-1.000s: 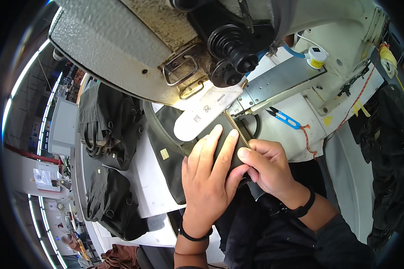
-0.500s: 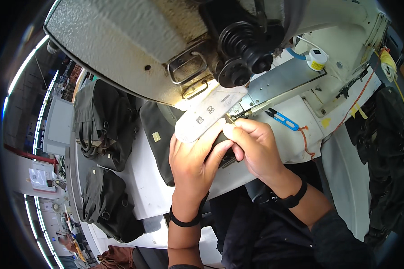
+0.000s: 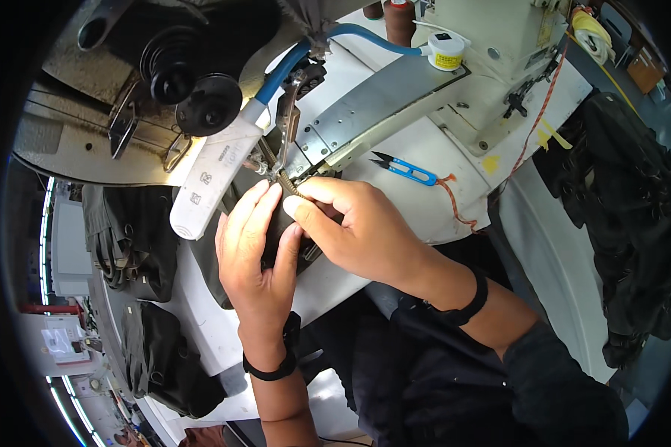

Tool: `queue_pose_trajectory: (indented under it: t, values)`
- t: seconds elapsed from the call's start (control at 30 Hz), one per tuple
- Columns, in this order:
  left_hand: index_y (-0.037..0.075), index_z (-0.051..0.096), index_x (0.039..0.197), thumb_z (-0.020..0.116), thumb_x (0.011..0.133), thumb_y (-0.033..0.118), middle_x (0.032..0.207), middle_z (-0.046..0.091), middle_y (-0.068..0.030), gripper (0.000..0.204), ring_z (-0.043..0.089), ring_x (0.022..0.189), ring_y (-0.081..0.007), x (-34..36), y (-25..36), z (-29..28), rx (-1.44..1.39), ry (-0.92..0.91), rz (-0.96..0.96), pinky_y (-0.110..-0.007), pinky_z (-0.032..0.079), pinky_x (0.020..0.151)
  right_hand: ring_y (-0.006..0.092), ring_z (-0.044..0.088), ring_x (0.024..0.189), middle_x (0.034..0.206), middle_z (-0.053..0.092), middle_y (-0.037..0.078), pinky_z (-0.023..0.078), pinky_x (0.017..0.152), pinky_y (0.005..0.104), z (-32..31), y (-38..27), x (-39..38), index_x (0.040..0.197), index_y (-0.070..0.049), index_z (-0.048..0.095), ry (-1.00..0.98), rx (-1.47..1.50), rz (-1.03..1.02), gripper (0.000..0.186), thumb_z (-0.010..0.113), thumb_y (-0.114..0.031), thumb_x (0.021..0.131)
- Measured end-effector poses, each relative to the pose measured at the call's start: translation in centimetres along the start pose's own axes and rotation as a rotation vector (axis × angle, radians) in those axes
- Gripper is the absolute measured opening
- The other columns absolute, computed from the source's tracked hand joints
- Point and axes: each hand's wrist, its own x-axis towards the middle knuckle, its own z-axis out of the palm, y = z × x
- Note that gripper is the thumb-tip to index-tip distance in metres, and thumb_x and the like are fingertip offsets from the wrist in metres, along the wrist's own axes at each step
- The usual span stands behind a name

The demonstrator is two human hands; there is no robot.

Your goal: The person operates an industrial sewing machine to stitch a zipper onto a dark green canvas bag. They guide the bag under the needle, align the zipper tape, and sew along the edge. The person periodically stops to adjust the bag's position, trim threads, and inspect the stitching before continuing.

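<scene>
At the needle area of a sewing machine, a zipper (image 3: pixel 291 184) with brass-coloured teeth runs under the presser foot (image 3: pixel 271 173), along a dark olive fabric bag (image 3: pixel 210 262). My right hand (image 3: pixel 361 227) pinches the zipper edge between thumb and forefinger, just in front of the foot. My left hand (image 3: pixel 252 249) grips the bag's fabric, its fingers close together near the foot and its thumb nearer me. Both hands nearly meet, and they hide much of the fabric between them. A white lamp head (image 3: pixel 218 175) lights the spot from the left.
Blue-handled thread snips (image 3: pixel 406 170) lie on the machine table, right of my hands, with orange cord attached. Dark bags (image 3: pixel 164 357) sit at the left. More dark pieces (image 3: pixel 626 216) hang at the right. A brown thread cone (image 3: pixel 400 22) stands behind the machine bed (image 3: pixel 384 97).
The whole view has shifted, so the machine and hands appear farther left, and more of the presser foot shows. Both hands keep their hold beside the foot.
</scene>
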Motion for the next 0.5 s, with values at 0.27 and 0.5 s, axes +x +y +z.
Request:
queue_pose_trajectory:
  t: [0.27,0.5]
  values:
    - [0.006,0.066,0.123,0.077,0.081,0.001,0.129,0.068,-0.0147,0.044,0.064,0.122,-0.0336,-1.3,1.2,2.5,0.136,0.193,-0.072,-0.049,0.044,0.11,0.0027,0.058,0.067,0.076,0.069,0.0,0.046,0.059,0.023,-0.4,-0.7,0.0,0.095,0.002,0.07,0.018,0.043,0.072,0.017,0.068,-0.014,0.1]
    - [0.007,0.075,0.101,0.076,0.081,-0.002,0.1,0.077,-0.0042,0.023,0.072,0.094,-0.0222,-0.6,0.5,1.0,0.187,0.283,0.06,-0.04,0.052,0.094,0.0007,0.055,0.066,0.076,0.067,-0.002,0.042,0.057,0.0189,0.9,-0.5,-0.3,0.095,0.001,0.072,0.021,0.468,0.208,0.018,0.066,-0.014,0.103]
